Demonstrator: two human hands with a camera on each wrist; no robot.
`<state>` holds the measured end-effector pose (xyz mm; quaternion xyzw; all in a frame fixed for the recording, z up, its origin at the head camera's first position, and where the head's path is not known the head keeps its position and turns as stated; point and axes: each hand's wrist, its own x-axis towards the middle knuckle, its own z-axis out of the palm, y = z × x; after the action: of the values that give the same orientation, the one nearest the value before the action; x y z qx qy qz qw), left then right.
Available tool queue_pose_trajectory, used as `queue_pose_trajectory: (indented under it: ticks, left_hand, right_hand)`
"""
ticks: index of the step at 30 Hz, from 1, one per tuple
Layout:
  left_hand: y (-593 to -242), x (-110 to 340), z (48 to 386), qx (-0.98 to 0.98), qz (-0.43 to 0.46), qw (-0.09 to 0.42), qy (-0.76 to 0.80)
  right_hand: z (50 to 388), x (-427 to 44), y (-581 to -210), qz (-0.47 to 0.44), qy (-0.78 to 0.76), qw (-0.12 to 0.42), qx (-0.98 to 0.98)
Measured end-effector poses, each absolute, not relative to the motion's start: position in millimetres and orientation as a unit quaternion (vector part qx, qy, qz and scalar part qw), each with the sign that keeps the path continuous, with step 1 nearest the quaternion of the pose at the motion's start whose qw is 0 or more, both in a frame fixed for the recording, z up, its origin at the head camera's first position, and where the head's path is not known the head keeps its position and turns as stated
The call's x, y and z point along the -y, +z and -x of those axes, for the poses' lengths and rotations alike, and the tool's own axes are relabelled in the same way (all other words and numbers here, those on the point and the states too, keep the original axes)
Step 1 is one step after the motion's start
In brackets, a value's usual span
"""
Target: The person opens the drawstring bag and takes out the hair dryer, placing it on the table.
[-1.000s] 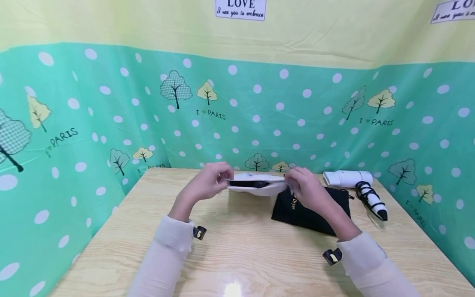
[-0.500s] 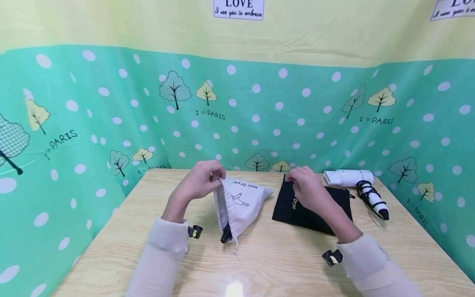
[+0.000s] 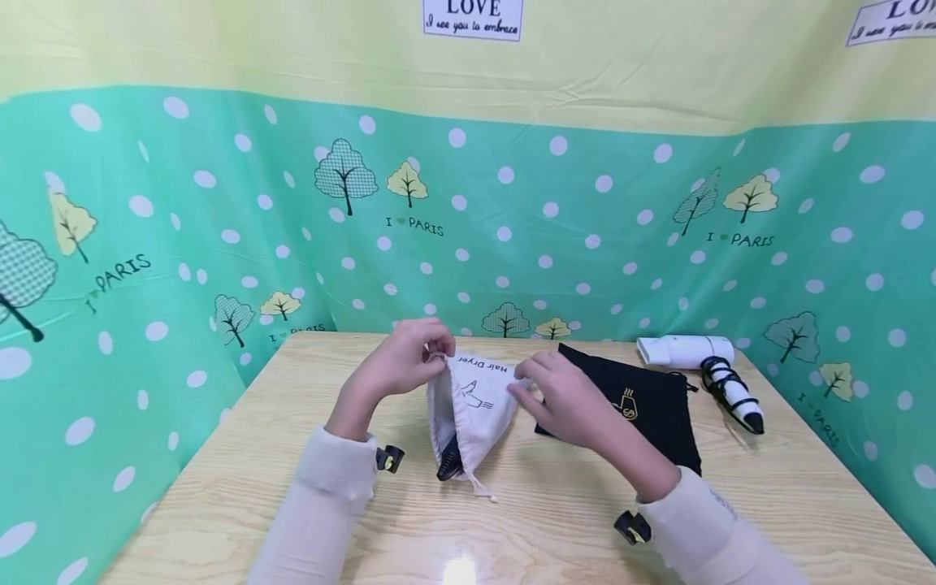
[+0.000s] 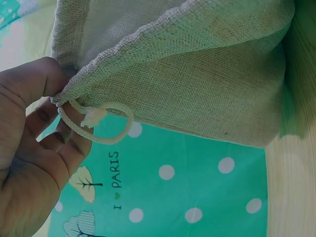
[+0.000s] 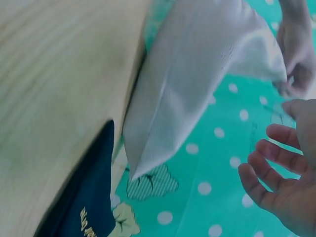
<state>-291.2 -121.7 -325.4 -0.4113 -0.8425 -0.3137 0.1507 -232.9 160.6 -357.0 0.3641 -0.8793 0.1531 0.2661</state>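
Note:
A white drawstring pouch (image 3: 478, 406) printed "Hair Dryer" stands on the table, its mouth facing left and toward me. My left hand (image 3: 409, 357) pinches the upper corner of that mouth; in the left wrist view a cord loop (image 4: 106, 123) hangs by the fingers. A black ribbed end (image 3: 449, 460) pokes out at the bottom of the opening; the rest of it is hidden inside. My right hand (image 3: 566, 398) is by the pouch's right side with nothing in it. In the right wrist view its fingers (image 5: 276, 158) are spread, apart from the cloth.
A black drawstring pouch (image 3: 658, 406) with gold print lies flat to the right, partly behind my right forearm. Beyond it a white hair dryer (image 3: 687, 352) lies with its black cord wound round the handle (image 3: 731, 392). A printed curtain (image 3: 468, 244) hangs behind the table.
The white pouch was held level by both hands, then swung down to hang from the left hand. My right hand let go and has since moved left toward the pouch.

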Motion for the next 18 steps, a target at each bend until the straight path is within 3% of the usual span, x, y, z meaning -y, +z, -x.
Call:
queue_pose_trajectory:
  ticks: [6,14,18]
  left_hand:
    - [-326.2,119.1,290.8,0.837,0.42,0.149,-0.317]
    - [-326.7,118.4,290.5,0.829,0.434,0.154,-0.315]
    - [-327.3,118.5,290.6,0.83,0.437,0.152,-0.312]
  right_hand:
    - [220.9,-139.0,-366.7,-0.365,0.099,0.194,0.905]
    - [223.2,-124.6,-385.8,-0.39,0.028,0.224,0.893]
    - [227.8,-125.3,-388.1,-0.369,0.019,0.2,0.908]
